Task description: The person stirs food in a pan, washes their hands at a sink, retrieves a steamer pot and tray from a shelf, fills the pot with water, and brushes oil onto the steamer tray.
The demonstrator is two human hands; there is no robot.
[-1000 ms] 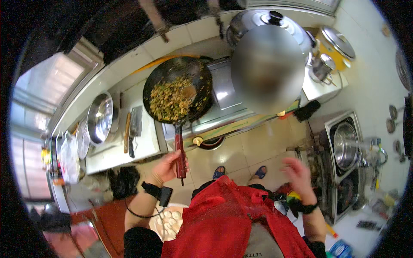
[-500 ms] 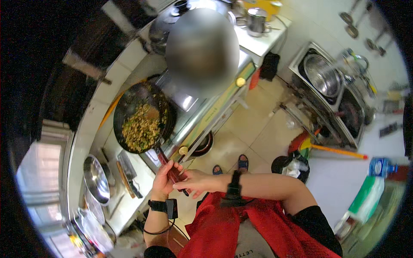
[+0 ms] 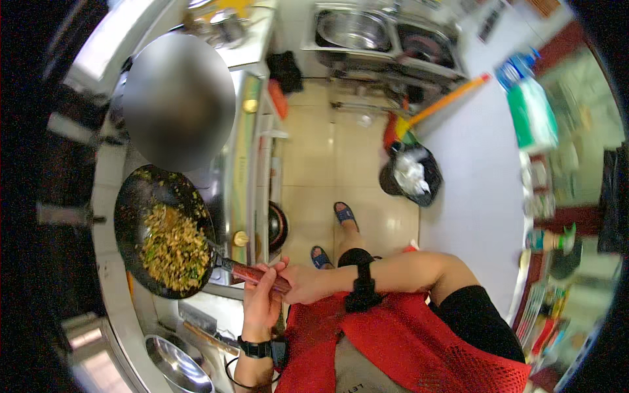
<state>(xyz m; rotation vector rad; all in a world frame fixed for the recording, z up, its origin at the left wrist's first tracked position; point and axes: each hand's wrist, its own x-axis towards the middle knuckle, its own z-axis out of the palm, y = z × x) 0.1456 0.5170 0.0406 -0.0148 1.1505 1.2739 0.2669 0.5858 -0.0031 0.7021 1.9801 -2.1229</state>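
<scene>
Wok over the counter's edge, both hands on its handle.
The wok (image 3: pixel 164 239) with food (image 3: pixel 173 249) in it lies left of the left hand (image 3: pixel 262 301) and right hand (image 3: pixel 304 285); a bowl (image 3: pixel 177 367) sits on the counter (image 3: pixel 111 308) below it; a bin (image 3: pixel 409 173) stands on the floor (image 3: pixel 327 150) to the right.

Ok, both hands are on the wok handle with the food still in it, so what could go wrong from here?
The wok is loaded with chopped food and carried only by its red handle, where the left hand and right hand crowd together; a slipping grip could tip it. It also looks tilted, so food may spill onto the stove or tiled floor. The person's sandalled feet stand close below.
</scene>
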